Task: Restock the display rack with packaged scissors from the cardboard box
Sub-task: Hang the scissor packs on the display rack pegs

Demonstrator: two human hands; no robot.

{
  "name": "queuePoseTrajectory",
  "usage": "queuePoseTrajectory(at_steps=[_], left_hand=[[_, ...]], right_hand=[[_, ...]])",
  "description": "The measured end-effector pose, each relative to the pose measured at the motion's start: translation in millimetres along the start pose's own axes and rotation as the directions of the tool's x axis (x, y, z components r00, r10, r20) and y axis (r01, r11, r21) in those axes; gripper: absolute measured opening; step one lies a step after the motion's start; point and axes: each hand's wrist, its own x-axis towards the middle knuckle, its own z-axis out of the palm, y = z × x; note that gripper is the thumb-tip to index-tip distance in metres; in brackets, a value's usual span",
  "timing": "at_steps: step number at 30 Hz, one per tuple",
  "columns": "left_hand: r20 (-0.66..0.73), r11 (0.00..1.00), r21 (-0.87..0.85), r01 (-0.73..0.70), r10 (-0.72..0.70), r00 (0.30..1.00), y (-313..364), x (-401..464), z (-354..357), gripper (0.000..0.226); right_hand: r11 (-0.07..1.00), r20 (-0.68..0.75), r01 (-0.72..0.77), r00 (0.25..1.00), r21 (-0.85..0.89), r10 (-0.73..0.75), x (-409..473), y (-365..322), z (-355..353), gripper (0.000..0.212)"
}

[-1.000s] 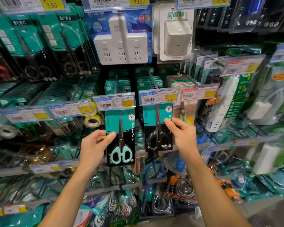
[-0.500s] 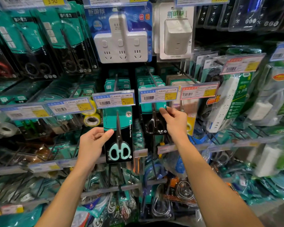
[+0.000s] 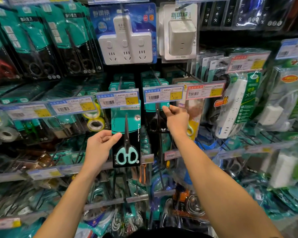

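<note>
Right hand point(image 3: 176, 120) fingers pinched black scissors pack point(image 3: 157, 121) up at hook under tag point(image 3: 163, 95), mid-hang. Left hand point(image 3: 100, 148) gripped teal pack point(image 3: 126, 138), waiting below its tag point(image 3: 118, 99). Next probably: thread hole onto hook.

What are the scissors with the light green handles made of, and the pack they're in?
The mint-handled scissors: the loops look like matte plastic, evenly coloured; the dark, slim blades are probably coated metal. Their teal-and-black pack, held by the left hand, looks like printed card, likely under clear plastic, judging by its faint sheen.
</note>
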Motion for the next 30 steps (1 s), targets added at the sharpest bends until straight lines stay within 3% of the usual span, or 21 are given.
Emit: queuePoseTrajectory(at_steps=[6,10,14,16,19,22,27,30], left_hand=[[0.006,1.0,-0.014,0.016,-0.016,1.0,0,-3,-7,0.009],[-0.008,0.996,-0.022,0.082,-0.082,0.997,0,-1,-10,0.009],[0.006,0.989,-0.037,0.145,-0.145,0.989,1,-2,-10,0.015],[0.003,0.984,-0.037,0.175,-0.175,0.985,2,-5,-7,0.016],[0.028,0.973,-0.066,0.222,-0.221,0.975,2,-11,-3,0.016],[0.062,0.967,-0.078,0.243,-0.238,0.969,1,-19,0,0.015],[0.116,0.969,-0.078,0.234,-0.224,0.968,1,-28,-4,0.009],[0.137,0.974,-0.102,0.202,-0.187,0.973,4,-31,-7,0.001]], right_hand=[[0.984,0.132,-0.037,0.989,-0.175,0.061,0,-6,-5,0.028],[0.961,0.145,-0.119,0.977,-0.249,0.158,-12,-10,-12,0.048],[0.976,0.188,-0.2,0.959,-0.08,0.212,-52,-11,-19,0.055],[0.971,0.298,-0.234,0.931,0.043,0.211,-78,-15,-23,0.049],[0.964,0.553,-0.265,0.809,0.037,0.201,-108,-19,-23,0.044],[0.96,0.674,-0.274,0.72,0.057,0.165,-124,-17,-20,0.033],[0.979,0.615,-0.199,0.778,0.048,0.128,-129,-8,-13,0.011],[0.97,0.62,-0.212,0.779,0.118,0.095,-132,-7,-13,0.012]])
